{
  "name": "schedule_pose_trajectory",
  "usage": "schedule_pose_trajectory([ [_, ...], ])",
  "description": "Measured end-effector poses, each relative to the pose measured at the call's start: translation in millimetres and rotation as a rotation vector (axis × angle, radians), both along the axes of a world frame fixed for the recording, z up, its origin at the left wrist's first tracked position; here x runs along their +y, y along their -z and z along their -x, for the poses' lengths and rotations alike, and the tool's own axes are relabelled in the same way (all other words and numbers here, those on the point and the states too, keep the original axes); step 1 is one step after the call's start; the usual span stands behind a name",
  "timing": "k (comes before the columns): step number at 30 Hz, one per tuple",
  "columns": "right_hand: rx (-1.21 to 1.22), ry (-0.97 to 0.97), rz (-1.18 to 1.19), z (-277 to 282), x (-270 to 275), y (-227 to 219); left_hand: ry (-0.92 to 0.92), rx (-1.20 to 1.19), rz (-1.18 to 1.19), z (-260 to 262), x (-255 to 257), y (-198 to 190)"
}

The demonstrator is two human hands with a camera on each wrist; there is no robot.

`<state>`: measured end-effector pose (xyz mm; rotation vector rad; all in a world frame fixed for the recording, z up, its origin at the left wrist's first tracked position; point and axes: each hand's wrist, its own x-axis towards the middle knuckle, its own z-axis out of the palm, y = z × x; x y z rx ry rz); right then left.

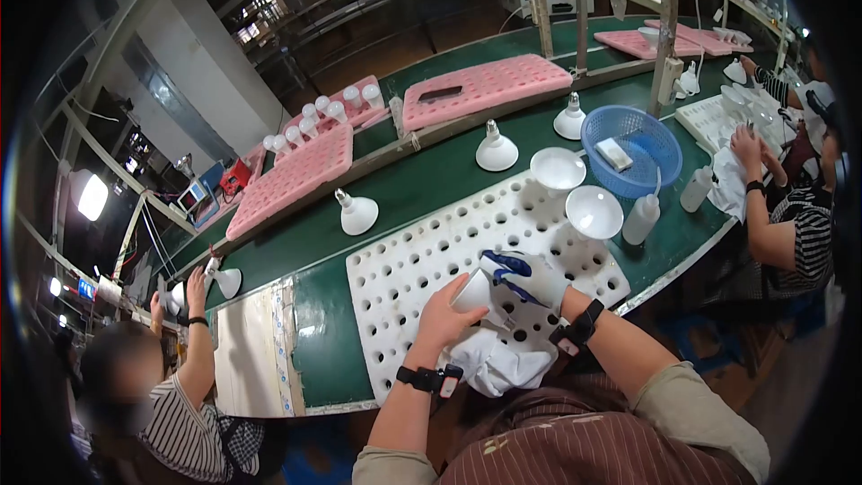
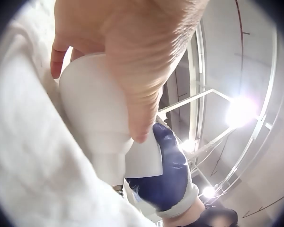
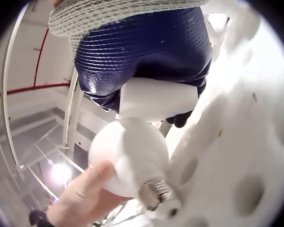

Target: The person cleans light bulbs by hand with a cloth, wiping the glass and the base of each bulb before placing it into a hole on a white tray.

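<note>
My bare left hand (image 1: 442, 313) holds a white light bulb (image 2: 92, 106), with fingers and thumb around its rounded body. The bulb's metal screw base (image 3: 156, 194) points down and away from that hand. In a blue-and-white glove, my right hand (image 1: 537, 282) grips a smooth white piece (image 3: 158, 99); its kind I cannot tell. That piece is right at the bulb's rounded end in the right wrist view. Both hands are over a white foam tray (image 1: 382, 283) full of round holes. A crumpled white cloth (image 1: 503, 364) lies below them at the tray's near edge.
Two white bowl-shaped lamp shades (image 1: 558, 169) sit at the tray's far right, beside a blue basket (image 1: 633, 184) and a squeeze bottle (image 1: 640, 220). Several reflector bulbs (image 1: 357, 214) stand on the green bench (image 1: 422, 189). Pink foam trays (image 1: 489, 85) line the back. People work at both sides.
</note>
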<state>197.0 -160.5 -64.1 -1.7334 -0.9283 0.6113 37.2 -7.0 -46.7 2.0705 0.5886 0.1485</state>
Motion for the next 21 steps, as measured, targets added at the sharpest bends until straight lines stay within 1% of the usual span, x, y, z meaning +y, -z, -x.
schedule_pose_trajectory([
  [1,0.258,-0.033,-0.072,8,0,-2,0.014,-0.084,0.089,6,0,2],
  [2,0.257,-0.052,-0.134,11,-2,-1,0.006,-0.074,0.092,11,1,6],
  [4,0.222,-0.067,-0.142,14,0,-6,0.03,-0.105,0.162,13,5,5],
  [5,0.226,-0.064,-0.143,17,0,-9,0.034,-0.026,0.118,14,7,3],
  [6,0.274,-0.112,-0.163,22,0,-14,0.039,-0.024,0.121,12,6,-3],
  [7,0.319,-0.162,-0.177,28,1,-16,0.043,0.024,0.022,10,3,-9],
  [8,0.1,-0.173,-0.242,35,5,-3,0.043,0.072,-0.075,8,-1,-15],
  [9,-0.268,-0.178,-0.193,41,7,-16,0.062,0.048,-0.005,7,-3,-23],
  [10,-0.635,-0.178,-0.143,46,8,-29,0.061,0.045,-0.004,9,-7,-29],
  [12,-0.62,-0.174,-0.152,43,10,-26,0.017,0.016,-0.013,14,-17,-34],
  [13,-0.359,-0.161,-0.006,39,10,-28,0.031,0.03,-0.088,17,-15,-27],
  [14,-0.099,-0.147,0.139,36,10,-30,0.033,0.035,-0.085,22,-16,-21],
  [15,-0.045,-0.164,0.174,27,16,-23,0.029,-0.024,-0.178,28,-18,-16],
  [16,-0.05,-0.164,0.169,25,17,-14,0.025,-0.086,-0.276,32,-18,-14],
  [17,0.023,-0.195,0.116,24,17,-6,0.093,-0.071,-0.185,37,-14,-16],
  [18,0.1,-0.231,0.068,24,17,-10,0.088,-0.071,-0.189,41,-12,-13],
  [19,0.301,-0.25,0.143,26,12,-23,0.134,-0.158,-0.203,47,-10,-8],
  [20,0.308,-0.25,0.145,29,10,-19,0.182,-0.248,-0.214,52,-7,-4],
  [21,0.469,-0.249,0.003,33,7,-14,0.203,-0.275,-0.316,56,-4,-5],
])
